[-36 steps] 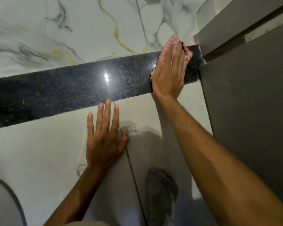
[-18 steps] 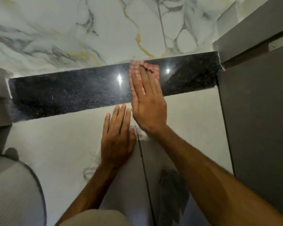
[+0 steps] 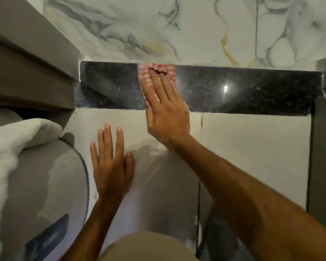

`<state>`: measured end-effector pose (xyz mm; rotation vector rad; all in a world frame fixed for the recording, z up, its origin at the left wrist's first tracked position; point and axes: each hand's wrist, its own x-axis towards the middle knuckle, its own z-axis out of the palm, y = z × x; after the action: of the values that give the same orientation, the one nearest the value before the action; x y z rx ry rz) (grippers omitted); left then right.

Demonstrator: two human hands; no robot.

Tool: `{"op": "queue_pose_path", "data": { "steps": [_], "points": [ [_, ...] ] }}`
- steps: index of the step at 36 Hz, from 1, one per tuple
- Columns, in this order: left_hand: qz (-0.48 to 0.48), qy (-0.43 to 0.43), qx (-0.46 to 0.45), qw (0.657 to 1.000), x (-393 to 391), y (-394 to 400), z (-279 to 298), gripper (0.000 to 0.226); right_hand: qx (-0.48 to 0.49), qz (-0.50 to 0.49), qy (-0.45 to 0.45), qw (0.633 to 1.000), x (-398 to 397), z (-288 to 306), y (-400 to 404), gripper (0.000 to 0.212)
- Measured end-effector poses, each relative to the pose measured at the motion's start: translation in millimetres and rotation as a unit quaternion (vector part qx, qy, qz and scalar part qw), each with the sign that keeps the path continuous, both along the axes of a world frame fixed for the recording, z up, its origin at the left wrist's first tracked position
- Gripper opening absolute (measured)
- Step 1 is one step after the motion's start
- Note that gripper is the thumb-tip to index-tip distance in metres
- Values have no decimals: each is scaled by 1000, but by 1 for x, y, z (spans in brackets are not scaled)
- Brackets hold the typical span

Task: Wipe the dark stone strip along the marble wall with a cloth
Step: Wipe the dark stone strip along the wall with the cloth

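— Where's the cloth point(image 3: 159, 72)?
— Pressed flat on the dark stone strip point(image 3: 252, 91) under the right hand point(image 3: 166, 112), fingers extended.
— The left hand point(image 3: 111, 164)?
— Spread flat, holding nothing, on the pale wall point(image 3: 252, 147) below.

Right hand point(image 3: 166, 112) is up around frame center, flat with fingers together and pointing up, forearm running in from the lower right corner. Left hand point(image 3: 110, 162) sits lower and a bit left, palm down, fingers spread, forearm coming from bottom center.
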<state>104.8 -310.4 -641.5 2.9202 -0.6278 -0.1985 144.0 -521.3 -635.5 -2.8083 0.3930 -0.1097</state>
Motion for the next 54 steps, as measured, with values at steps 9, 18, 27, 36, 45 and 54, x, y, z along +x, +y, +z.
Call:
{"op": "queue_pose_path", "data": {
  "steps": [9, 18, 27, 36, 45, 54],
  "points": [
    [38, 6, 11, 999, -1, 1, 3, 69, -44, -303, 38, 951, -44, 14, -10, 65],
    [110, -47, 30, 992, -5, 4, -12, 68, 23, 95, 9, 995, 72, 5, 95, 69],
    [117, -18, 14, 993, -5, 3, -4, 70, -16, 101, 37, 994, -25, 18, 8, 63],
    [133, -45, 5, 990, -6, 3, -14, 69, 1, 62, 50, 997, 74, 12, 56, 67],
    [132, -33, 14, 991, -7, 3, -7, 71, -31, 207, 34, 977, 3, 26, -9, 62],
    [144, -46, 14, 988, -6, -2, -10, 67, 22, 221, 112, 969, 63, 24, 80, 69]
  ]
}}
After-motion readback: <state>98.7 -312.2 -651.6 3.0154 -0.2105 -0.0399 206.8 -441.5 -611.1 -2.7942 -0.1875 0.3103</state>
